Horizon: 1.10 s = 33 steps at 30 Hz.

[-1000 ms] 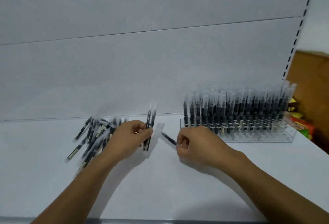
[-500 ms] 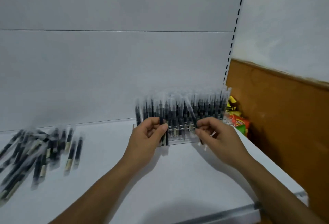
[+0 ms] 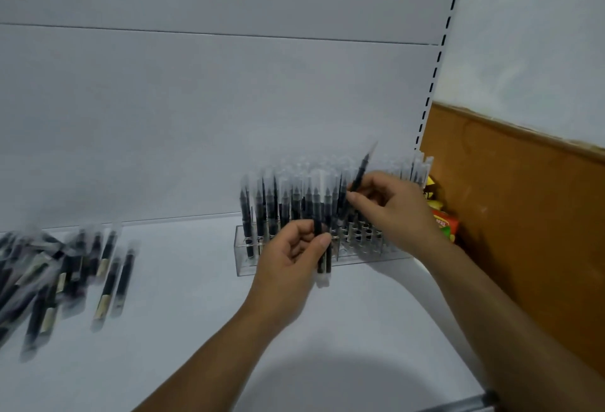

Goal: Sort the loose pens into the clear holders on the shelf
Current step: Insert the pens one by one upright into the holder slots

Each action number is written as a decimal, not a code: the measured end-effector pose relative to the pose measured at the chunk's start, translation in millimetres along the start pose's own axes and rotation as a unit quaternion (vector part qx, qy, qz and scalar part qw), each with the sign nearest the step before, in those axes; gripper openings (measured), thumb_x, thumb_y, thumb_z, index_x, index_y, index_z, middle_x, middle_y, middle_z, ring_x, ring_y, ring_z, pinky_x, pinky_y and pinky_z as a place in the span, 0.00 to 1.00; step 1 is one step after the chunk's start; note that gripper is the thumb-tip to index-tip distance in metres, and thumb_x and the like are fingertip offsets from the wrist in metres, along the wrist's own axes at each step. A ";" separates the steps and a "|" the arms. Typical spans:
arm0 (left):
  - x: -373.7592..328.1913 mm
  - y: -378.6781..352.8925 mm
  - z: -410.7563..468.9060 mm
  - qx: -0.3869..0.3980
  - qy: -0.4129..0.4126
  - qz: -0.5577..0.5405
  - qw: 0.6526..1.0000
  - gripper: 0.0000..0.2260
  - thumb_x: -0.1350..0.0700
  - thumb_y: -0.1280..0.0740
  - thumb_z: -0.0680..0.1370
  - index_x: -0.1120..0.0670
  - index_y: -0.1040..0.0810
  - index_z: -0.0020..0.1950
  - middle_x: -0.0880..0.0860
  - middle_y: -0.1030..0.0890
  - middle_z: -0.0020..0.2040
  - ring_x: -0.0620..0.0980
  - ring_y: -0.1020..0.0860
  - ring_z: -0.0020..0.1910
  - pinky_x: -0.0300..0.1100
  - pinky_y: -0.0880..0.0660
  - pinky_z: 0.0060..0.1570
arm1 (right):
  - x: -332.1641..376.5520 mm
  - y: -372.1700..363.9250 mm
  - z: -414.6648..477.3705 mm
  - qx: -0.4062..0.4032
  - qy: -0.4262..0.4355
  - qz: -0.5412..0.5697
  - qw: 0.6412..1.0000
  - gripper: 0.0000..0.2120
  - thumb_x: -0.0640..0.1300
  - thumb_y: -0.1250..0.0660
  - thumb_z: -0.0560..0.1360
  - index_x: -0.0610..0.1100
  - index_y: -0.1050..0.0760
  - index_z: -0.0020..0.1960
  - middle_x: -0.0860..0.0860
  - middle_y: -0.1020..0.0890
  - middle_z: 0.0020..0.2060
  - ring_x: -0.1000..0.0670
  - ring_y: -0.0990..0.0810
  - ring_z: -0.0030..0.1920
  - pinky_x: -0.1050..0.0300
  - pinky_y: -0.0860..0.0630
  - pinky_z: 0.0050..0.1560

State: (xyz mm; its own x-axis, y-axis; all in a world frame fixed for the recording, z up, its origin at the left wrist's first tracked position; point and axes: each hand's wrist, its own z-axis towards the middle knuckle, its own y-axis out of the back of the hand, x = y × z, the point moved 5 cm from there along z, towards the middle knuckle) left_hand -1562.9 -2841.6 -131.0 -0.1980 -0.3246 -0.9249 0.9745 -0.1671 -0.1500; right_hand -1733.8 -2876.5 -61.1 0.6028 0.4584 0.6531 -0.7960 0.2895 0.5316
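A clear holder (image 3: 244,257) stands on the white shelf (image 3: 183,329) against the back panel, packed with several upright black pens with clear caps. My left hand (image 3: 293,257) grips two black pens (image 3: 323,248) upright just in front of the holder's front wall. Over the holder's middle rows, my right hand (image 3: 393,211) pinches a single black pen (image 3: 361,169), tilted with its capped tip pointing up and right. A heap of loose pens (image 3: 59,277) lies flat at the shelf's left.
A brown board (image 3: 523,215) closes off the shelf on the right. Colourful packets (image 3: 443,221) sit between it and the holder. The slotted upright (image 3: 438,61) runs up the back corner. A metal front rail (image 3: 458,406) edges the shelf.
Both hands travelled right from the loose heap to the holder. My right hand has since risen over the holder with its pen, while the left keeps its two pens at the front.
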 end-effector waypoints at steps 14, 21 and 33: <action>13.0 -4.1 4.6 0.016 0.014 -0.027 0.999 0.11 0.45 0.27 0.69 0.48 0.18 0.49 0.51 0.19 0.42 0.50 0.21 0.43 0.44 0.25 0.47 | -6.7 -12.3 -4.9 0.056 -0.003 -0.151 0.987 0.06 0.51 0.30 0.75 0.53 0.27 0.46 0.61 0.22 0.34 0.58 0.23 0.38 0.59 0.29 0.37; 10.1 -5.5 2.4 0.019 0.020 -0.044 0.999 0.09 0.48 0.27 0.69 0.47 0.17 0.47 0.51 0.19 0.41 0.49 0.22 0.42 0.44 0.26 0.46 | -2.1 -16.2 -9.4 0.075 0.015 -0.190 0.979 0.10 0.56 0.32 0.75 0.50 0.23 0.40 0.55 0.23 0.33 0.54 0.25 0.36 0.58 0.34 0.35; 4.8 -4.6 0.7 0.014 0.015 -0.031 0.999 0.10 0.47 0.27 0.69 0.48 0.17 0.48 0.53 0.20 0.42 0.49 0.22 0.42 0.39 0.24 0.45 | 15.0 -14.0 -28.2 0.096 0.054 0.100 0.989 0.13 0.55 0.32 0.72 0.46 0.18 0.43 0.53 0.20 0.35 0.48 0.23 0.35 0.59 0.27 0.35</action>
State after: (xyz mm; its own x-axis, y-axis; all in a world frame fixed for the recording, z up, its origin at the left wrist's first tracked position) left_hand -1568.4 -2843.1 -134.5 -0.2540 -0.2854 -0.9242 0.9572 -0.2114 -0.1978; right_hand -1715.2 -2850.0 -73.9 0.4171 0.5802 0.6996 -0.8675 0.0246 0.4968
